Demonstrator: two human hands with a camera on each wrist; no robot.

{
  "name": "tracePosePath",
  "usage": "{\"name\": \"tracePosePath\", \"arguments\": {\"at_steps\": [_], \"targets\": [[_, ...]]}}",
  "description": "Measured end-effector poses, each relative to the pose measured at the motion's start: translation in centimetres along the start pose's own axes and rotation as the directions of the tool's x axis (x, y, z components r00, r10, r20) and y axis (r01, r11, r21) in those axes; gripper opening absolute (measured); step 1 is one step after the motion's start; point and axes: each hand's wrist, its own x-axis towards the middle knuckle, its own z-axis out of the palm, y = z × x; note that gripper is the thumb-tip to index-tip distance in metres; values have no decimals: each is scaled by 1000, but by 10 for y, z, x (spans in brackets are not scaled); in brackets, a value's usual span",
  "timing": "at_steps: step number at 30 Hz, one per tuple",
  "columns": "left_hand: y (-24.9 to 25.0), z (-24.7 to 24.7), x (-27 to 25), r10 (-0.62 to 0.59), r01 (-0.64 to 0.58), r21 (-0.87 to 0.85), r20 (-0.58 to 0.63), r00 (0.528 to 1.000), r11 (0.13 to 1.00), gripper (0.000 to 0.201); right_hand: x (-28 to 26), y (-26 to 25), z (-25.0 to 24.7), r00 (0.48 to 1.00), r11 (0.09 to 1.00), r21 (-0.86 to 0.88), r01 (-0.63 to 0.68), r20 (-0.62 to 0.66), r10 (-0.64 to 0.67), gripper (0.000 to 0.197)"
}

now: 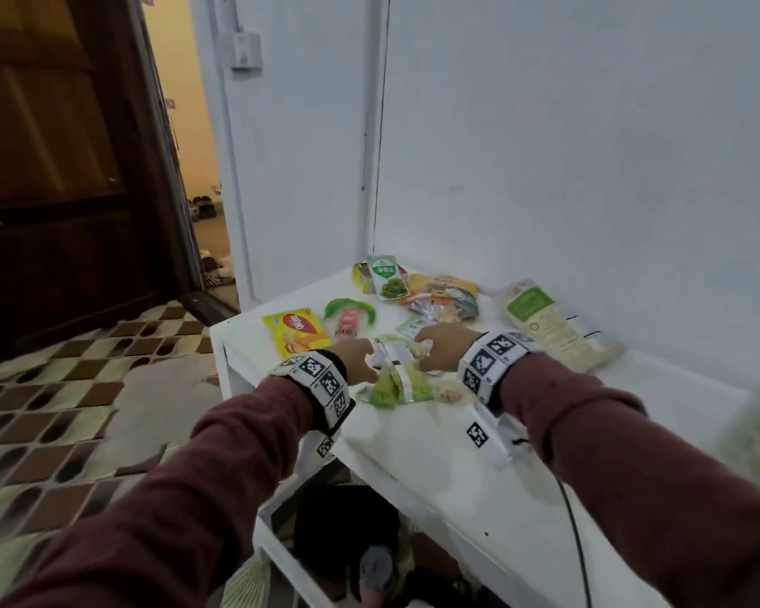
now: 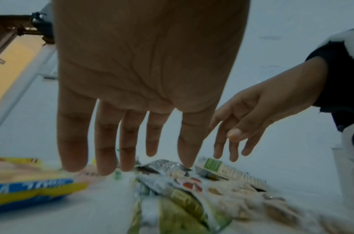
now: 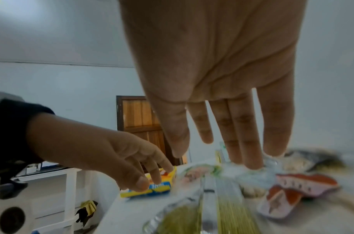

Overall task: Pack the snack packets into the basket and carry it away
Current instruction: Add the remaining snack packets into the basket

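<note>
Nearest me: both my forearms in maroon sleeves, each wrist wrapped in a band of black-and-white markers.

My left hand: fingers straight and spread, palm down, holding nothing, poised over the near packets.

My right hand: fingers likewise extended and loose, gripping nothing; whether the tips touch the wrapping below I cannot tell.

Between and under the hands: a green-and-clear snack packet, lying flat on the white table, its long axis running from me toward the far wall. A small pale packet lies just beside it on the right.

Left of my left hand: a yellow biscuit packet, flat, long axis slanting away to the left, one corner near the table's edge.

Just beyond it: a packet with curved green ends and a red middle, lying flat.

Right side: a long pale noodle packet with a green label, long axis angled from the far wall back toward my right arm.

Farther back: an orange-and-silver packet, crumpled, and a green seaweed packet tilted against a small yellow box in the corner where the walls meet.

Far left: a dark wooden door and a patterned tile floor.
</note>
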Motion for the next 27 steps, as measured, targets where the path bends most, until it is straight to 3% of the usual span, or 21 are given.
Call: {"name": "tracePosePath", "arguments": {"at_steps": [5,10,14,17,19,22,24,26,27], "targets": [[-4,18,36,-12,11,2,46,999,1000,59,56,-2,31,999,1000,-1,-31,-27,31,58],[4,16,67,35,-35,5,80,996,999,49,103,-7,41,997,997,19,-69,42,68,53],[-2,2,81,38,-39,5,205,978,999,43,121,10,26,987,994,103,-46,158,29,66],[-24,-18,91,31,-2,-161,180,983,987,30,133,26,1,992,971,229,-71,122,43,25],[-44,-35,96,12,28,-338,116,993,941,23,145,37,-13,997,971,232,-61,51,51,22],[-72,-55,100,-97,92,-596,23,995,798,11,160,45,-18,996,982,175,-76,53,68,20],[-89,-56,109,-230,186,-518,-22,973,835,14,168,44,-11,992,993,60,-102,84,97,20],[-106,-47,115,-338,329,-175,-27,941,928,35,177,44,2,989,993,-14,-114,99,114,49],[-114,-43,116,-362,359,-87,-25,932,929,44,181,43,8,986,992,-6,-126,105,126,58]]}}
